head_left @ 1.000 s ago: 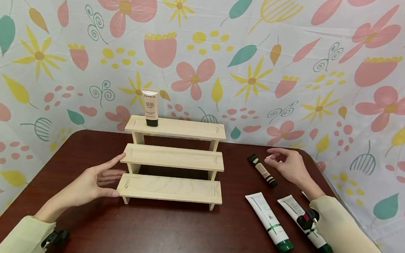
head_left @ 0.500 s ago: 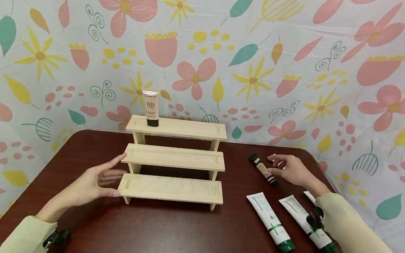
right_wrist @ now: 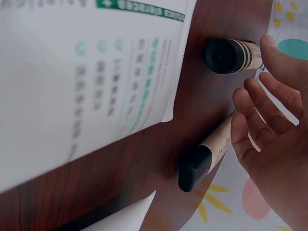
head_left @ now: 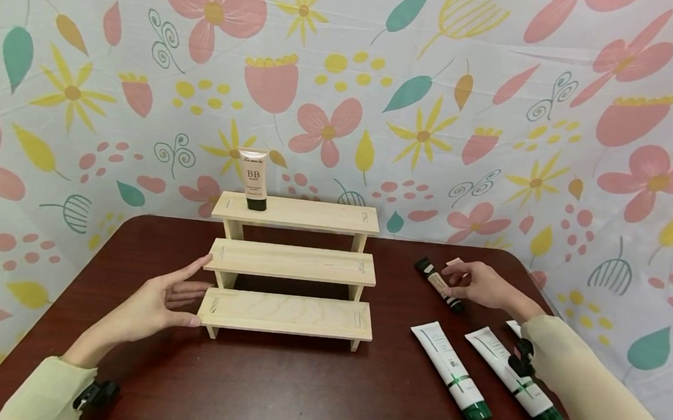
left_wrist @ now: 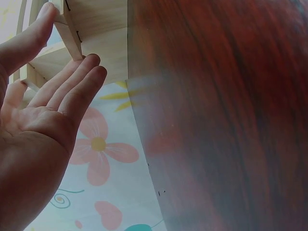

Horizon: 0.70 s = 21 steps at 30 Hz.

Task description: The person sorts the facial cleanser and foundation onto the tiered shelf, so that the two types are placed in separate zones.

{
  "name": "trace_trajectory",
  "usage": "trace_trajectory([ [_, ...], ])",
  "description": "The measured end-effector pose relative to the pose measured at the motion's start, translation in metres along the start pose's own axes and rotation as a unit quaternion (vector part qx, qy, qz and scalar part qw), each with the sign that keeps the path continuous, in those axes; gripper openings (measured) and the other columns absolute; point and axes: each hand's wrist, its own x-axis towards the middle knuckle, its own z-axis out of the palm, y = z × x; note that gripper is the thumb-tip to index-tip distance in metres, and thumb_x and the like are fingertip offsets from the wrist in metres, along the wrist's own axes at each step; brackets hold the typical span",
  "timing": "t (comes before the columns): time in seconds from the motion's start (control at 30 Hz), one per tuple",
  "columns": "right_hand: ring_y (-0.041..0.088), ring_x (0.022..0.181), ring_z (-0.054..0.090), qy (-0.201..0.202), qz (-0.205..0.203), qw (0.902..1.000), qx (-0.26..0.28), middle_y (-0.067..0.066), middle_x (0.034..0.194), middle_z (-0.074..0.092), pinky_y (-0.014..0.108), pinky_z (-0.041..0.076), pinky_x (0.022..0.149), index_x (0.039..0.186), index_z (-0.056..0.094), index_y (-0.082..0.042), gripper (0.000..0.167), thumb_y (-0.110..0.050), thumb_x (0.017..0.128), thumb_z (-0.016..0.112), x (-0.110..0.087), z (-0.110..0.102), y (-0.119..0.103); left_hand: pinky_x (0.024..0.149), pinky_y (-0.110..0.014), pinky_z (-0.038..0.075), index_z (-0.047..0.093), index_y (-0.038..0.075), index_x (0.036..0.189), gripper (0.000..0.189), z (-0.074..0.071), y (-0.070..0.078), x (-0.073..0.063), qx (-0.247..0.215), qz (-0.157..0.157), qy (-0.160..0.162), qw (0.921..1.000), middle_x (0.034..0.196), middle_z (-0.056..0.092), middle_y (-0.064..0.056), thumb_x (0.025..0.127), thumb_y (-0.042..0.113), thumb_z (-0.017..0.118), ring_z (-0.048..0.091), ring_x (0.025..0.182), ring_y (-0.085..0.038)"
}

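My left hand (head_left: 145, 307) touches the left side of a three-tier wooden display stand (head_left: 288, 314), index finger at the middle shelf and thumb at the bottom one. The fingers look fairly straight. On the top shelf, at its left end, a beige BB cream tube (head_left: 255, 177) stands upright on its dark cap. My right hand (head_left: 483, 286) hovers at a small black tube with a beige label (head_left: 438, 283), thumb right by it. In the right wrist view its loosely bent fingers (right_wrist: 240, 139) overlap a second small beige tube with a black cap (right_wrist: 195, 168).
Two white tubes with green caps, a left one (head_left: 449, 371) and a right one (head_left: 512, 377), lie on the dark red-brown table (head_left: 277, 388). Another white tube (head_left: 514, 326) shows partly behind the right sleeve. A flower-patterned cloth (head_left: 346, 74) hangs behind the table.
My right hand has dropped slightly and come closer to the small black tube, its thumb now overlapping the tube's lower end. My left hand stays at the stand.
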Motion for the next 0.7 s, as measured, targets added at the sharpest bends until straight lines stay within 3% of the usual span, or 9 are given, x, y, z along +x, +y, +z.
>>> trace_trajectory([
  [0.2, 0.028, 0.077, 0.057, -0.011, 0.004, 0.9995, 0.030, 0.019, 0.110, 0.065, 0.031, 0.042, 0.061, 0.134, 0.063, 0.014, 0.048, -0.010, 0.095, 0.080, 0.003, -0.002, 0.005, 0.097, -0.039, 0.056, 0.028, 0.016, 0.169, 0.107, 0.000, 0.000, 0.001, 0.001, 0.003, 0.003, 1.0000, 0.143, 0.058, -0.031, 0.083, 0.008, 0.091, 0.064, 0.126, -0.032],
  [0.3, 0.030, 0.082, 0.059, -0.019, 0.008, 0.9981, 0.059, 0.021, 0.109, 0.064, 0.030, 0.044, 0.062, 0.135, 0.061, 0.015, 0.049, -0.008, 0.096, 0.079, 0.003, -0.002, 0.007, 0.098, -0.036, 0.056, 0.028, 0.015, 0.169, 0.107, 0.001, 0.001, 0.001, 0.001, 0.007, 0.005, 1.0000, 0.142, 0.058, -0.032, 0.083, 0.007, 0.091, 0.065, 0.126, -0.030],
  [0.57, 0.033, 0.097, 0.060, -0.022, 0.033, 0.9945, 0.097, 0.027, 0.127, 0.060, 0.032, 0.050, 0.066, 0.139, 0.060, 0.013, 0.050, -0.009, 0.097, 0.077, 0.004, 0.001, 0.012, 0.097, -0.044, 0.056, 0.027, 0.018, 0.169, 0.107, 0.000, 0.000, -0.001, 0.001, -0.007, -0.001, 1.0000, 0.144, 0.057, -0.030, 0.083, 0.010, 0.091, 0.063, 0.127, -0.037],
  [0.7, 0.035, 0.105, 0.060, -0.022, 0.045, 0.9929, 0.107, 0.026, 0.132, 0.059, 0.034, 0.055, 0.073, 0.141, 0.061, 0.010, 0.051, -0.011, 0.097, 0.078, 0.004, -0.001, 0.013, 0.098, -0.038, 0.055, 0.027, 0.017, 0.169, 0.108, -0.001, -0.002, -0.001, -0.001, -0.002, -0.001, 1.0000, 0.145, 0.057, -0.029, 0.083, 0.009, 0.091, 0.063, 0.127, -0.033],
])
